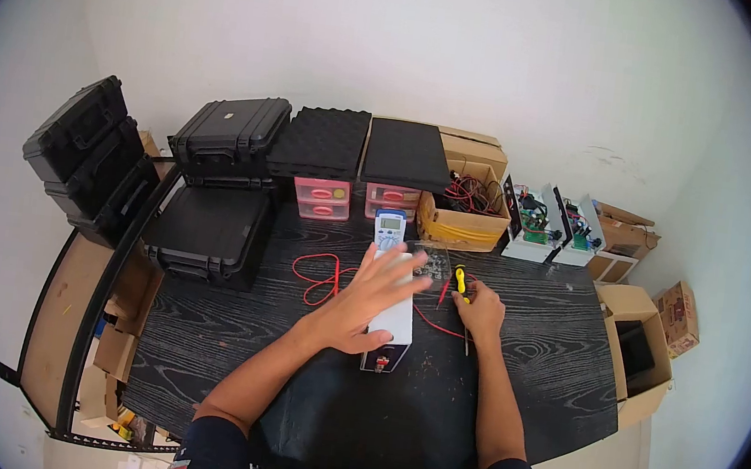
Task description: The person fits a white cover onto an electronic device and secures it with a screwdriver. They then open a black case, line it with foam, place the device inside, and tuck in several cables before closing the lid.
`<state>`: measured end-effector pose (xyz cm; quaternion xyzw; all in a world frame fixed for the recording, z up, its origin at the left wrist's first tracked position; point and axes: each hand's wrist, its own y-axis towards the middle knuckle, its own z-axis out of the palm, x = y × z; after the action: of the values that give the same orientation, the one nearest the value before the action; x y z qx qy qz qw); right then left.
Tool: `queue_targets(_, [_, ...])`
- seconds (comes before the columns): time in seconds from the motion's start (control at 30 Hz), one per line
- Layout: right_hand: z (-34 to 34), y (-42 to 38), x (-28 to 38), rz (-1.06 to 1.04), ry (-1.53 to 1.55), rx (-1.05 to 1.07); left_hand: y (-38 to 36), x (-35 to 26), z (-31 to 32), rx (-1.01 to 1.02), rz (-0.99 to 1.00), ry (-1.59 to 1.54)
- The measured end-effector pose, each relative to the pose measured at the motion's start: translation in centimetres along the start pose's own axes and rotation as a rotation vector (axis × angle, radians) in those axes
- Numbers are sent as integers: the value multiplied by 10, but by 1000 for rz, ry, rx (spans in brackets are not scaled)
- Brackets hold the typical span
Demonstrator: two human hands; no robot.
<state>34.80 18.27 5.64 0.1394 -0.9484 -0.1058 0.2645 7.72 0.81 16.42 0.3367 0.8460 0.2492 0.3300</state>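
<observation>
White box (pixel 399 319) under wide-fingered left hand (pixel 370 297), yellow screwdriver (pixel 460 279) in right hand (pixel 483 313), multimeter (pixel 389 225) markings illegible

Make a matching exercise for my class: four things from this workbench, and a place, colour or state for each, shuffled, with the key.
Column one
1. multimeter
2. screwdriver
3. white case
4. small drawers

Column two
A. partly hidden by the left hand
B. pink fronts
C. gripped in the right hand
D. blue-edged, with a screen

Pairs: 1-D, 2-C, 3-A, 4-B
</observation>
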Motion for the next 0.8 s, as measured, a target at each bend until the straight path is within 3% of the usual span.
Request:
queue_targets(0.1, [-11,0,15,-232,149,-179,-8,-3,28,-260,-115,-287])
queue_targets(0.2, [-39,-5,47,-181,529,75,-5,-12,35,-322,-172,-543])
queue_targets(0.27, [-42,-10,55,-223,762,201,-9,-9,37,-224,-170,-529])
queue_targets(0.4, [-65,-25,75,-153,1059,468,-36,6,43,149,-254,-146])
queue_targets(0.43, [-66,-27,80,-181,1075,422,-39,4,44,247,-295,-32])
queue_targets(0.5, [-65,-30,87,-236,1103,331,-42,9,52,198,-306,-2])
queue_targets(0.67, [-66,-24,76,-182,1084,373,-35,8,54,22,-239,-34])
queue_targets(0.8, [-70,-16,64,-120,1056,447,-18,-20,22,104,-254,106])
